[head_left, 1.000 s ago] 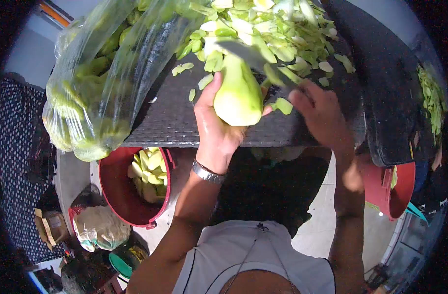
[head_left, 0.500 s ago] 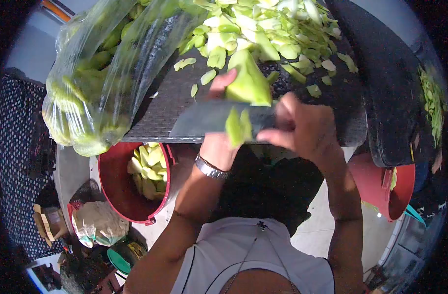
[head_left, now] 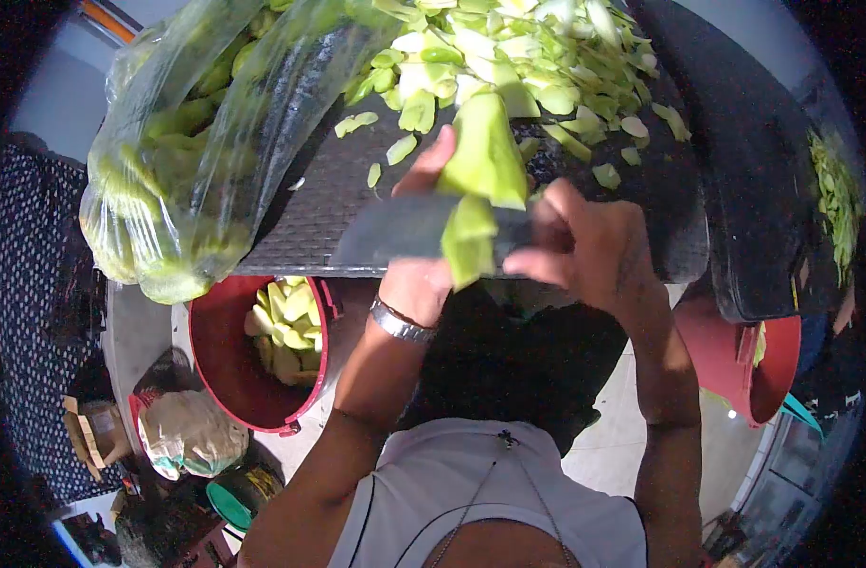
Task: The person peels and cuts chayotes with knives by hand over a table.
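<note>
The right grip (head_left: 599, 241) is curled round the handle of a broad knife (head_left: 381, 232), whose blurred blade lies level across in front of the left grip (head_left: 420, 281). The left grip is closed about a green fruit (head_left: 487, 151), its thumb along the near-left side; the blade hides the rest of those fingers. The fruit tilts up just beyond the blade, over the counter (head_left: 315, 222), and a cut slice (head_left: 469, 241) hangs at the blade between the two grips. The fruit's visible sides look pared, so I judge it partly cut, with most of its body left.

Down to the left of the left grip, below the counter's edge, a red bucket (head_left: 220, 364) holds cut pieces (head_left: 291, 327), apparently finished ones. Beyond both grips, a large heap of parings (head_left: 518, 57) suggests much work done. Farther left of the left grip, a clear plastic bag (head_left: 168, 208) bulges with green produce, likely much left to cut, though I cannot tell its condition through the plastic.
</note>
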`<state>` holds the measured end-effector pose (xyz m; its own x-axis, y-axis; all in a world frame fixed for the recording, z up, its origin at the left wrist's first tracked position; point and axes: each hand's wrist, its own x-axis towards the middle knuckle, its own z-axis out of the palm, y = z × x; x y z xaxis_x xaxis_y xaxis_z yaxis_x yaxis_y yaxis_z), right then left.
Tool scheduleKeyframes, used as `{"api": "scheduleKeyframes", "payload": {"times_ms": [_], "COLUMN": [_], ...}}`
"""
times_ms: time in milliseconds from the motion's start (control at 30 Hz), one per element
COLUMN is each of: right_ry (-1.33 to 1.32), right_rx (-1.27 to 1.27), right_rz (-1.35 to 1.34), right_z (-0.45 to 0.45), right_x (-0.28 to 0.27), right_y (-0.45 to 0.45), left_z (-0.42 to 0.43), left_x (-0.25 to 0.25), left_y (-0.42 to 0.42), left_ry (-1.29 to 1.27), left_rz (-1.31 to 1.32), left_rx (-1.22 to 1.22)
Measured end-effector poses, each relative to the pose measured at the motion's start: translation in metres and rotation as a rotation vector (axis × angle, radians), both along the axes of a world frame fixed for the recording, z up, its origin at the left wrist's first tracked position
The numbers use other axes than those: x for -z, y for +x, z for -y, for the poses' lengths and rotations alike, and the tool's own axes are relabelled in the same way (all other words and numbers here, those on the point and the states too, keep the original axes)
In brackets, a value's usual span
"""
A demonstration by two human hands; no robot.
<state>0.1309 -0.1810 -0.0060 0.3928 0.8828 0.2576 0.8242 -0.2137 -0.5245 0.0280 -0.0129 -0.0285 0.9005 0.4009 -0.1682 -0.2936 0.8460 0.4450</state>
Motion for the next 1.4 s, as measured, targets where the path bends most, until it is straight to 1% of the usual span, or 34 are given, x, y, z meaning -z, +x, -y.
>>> {"api": "scheduleKeyframes", "payload": {"times_ms": [67, 100, 200, 233, 300, 333, 400, 433, 533, 567, 600, 667, 700, 800, 867, 900, 933, 1000, 1033, 1067, 1100, 1133, 1167, 1200, 1233, 1267, 1333, 1367, 1400], "right_ry": [0.004, 0.006, -0.083, -0.06, -0.007, -0.01, -0.006, -0.025, -0.064, -0.06, -0.058, -0.061, -0.066, -0.036, -0.045, -0.048, -0.03, 0.004, 0.015, 0.014, 0.015, 0.019, -0.044, -0.024, -0.008, 0.001, 0.095, 0.144, 0.124], "right_rx": [0.145, 0.214, 0.162, 0.12, 0.041, 0.036, 0.019, 0.096, 0.345, 0.424, 0.503, 0.448, 0.422, 0.352, 0.114, -0.002, 0.015, 0.046, 0.032, 0.086, 0.141, 0.195, 0.212, 0.22, 0.227, 0.24, 0.338, 0.385, 0.425], "right_rz": [0.028, 0.041, -0.008, -0.03, -0.062, -0.084, -0.123, -0.091, -0.017, -0.003, 0.008, -0.132, -0.204, -0.189, -0.11, -0.074, -0.07, -0.055, -0.027, -0.023, -0.016, -0.004, -0.068, -0.094, -0.126, -0.168, -0.159, -0.158, -0.216], "right_z": [-0.001, -0.002, 0.003, 0.003, -0.001, -0.001, -0.004, -0.006, -0.008, -0.007, -0.007, -0.003, -0.001, -0.005, -0.004, -0.004, -0.005, -0.011, -0.011, -0.012, -0.013, -0.012, -0.009, -0.011, -0.01, -0.008, -0.011, -0.013, -0.012], "right_x": [0.006, 0.007, 0.001, 0.002, 0.001, 0.002, 0.003, 0.005, 0.016, 0.019, 0.018, 0.015, 0.011, -0.011, -0.025, -0.027, -0.025, -0.02, -0.015, -0.009, -0.003, -0.001, -0.002, -0.003, -0.002, 0.001, 0.008, 0.011, 0.011], "right_y": [0.018, 0.023, 0.022, 0.016, 0.008, 0.009, 0.017, 0.023, 0.055, 0.075, 0.084, 0.093, 0.094, 0.04, 0.01, 0.001, -0.001, 0.001, 0.011, 0.022, 0.035, 0.045, 0.051, 0.047, 0.035, 0.023, 0.015, 0.014, 0.016], "left_z": [0.004, -0.003, -0.002, -0.003, -0.003, -0.001, 0.002, 0.004, -0.005, -0.001, 0.0, 0.002, 0.001, -0.003, 0.003, 0.004, 0.004, 0.012, 0.01, 0.008, 0.003, 0.005, 0.011, 0.013, 0.013, 0.012, 0.007, 0.007, 0.008], "left_x": [0.005, 0.009, 0.022, 0.025, 0.026, 0.027, 0.025, 0.023, 0.011, 0.003, 0.0, -0.005, -0.007, -0.004, 0.001, 0.002, 0.001, 0.003, 0.008, 0.013, 0.01, 0.002, -0.01, -0.017, -0.011, -0.009, -0.008, -0.006, -0.003], "left_y": [-0.001, -0.013, -0.006, -0.001, -0.001, 0.002, 0.002, 0.001, -0.007, -0.009, -0.009, -0.007, -0.005, 0.004, 0.004, 0.003, 0.002, -0.003, -0.002, -0.003, -0.006, -0.006, -0.005, -0.004, -0.002, -0.004, -0.002, -0.001, -0.001], "left_ry": [-0.063, 0.085, 0.095, -0.111, -0.017, -0.059, 0.043, 0.094, 0.057, 0.065, 0.042, -0.005, -0.013, 0.051, 0.039, 0.119, 0.128, 0.184, 0.154, 0.122, 0.148, 0.151, 0.151, 0.151, 0.08, -0.031, -0.231, -0.176, -0.124], "left_rz": [-0.019, 0.083, -0.01, 0.013, 0.102, 0.046, -0.079, -0.14, 0.031, -0.021, 0.0, 0.045, -0.001, -0.082, -0.008, -0.066, -0.054, -0.053, -0.052, -0.052, -0.072, -0.1, -0.128, -0.155, -0.122, -0.095, -0.017, -0.031, -0.051], "left_rx": [-0.112, 0.103, -0.019, -0.067, 0.045, 0.035, -0.025, -0.054, 0.226, 0.187, 0.17, 0.133, 0.055, -0.063, -0.135, -0.113, -0.088, -0.122, -0.114, -0.107, 0.026, 0.008, -0.013, -0.036, -0.039, 0.033, 0.178, 0.152, 0.125]}}
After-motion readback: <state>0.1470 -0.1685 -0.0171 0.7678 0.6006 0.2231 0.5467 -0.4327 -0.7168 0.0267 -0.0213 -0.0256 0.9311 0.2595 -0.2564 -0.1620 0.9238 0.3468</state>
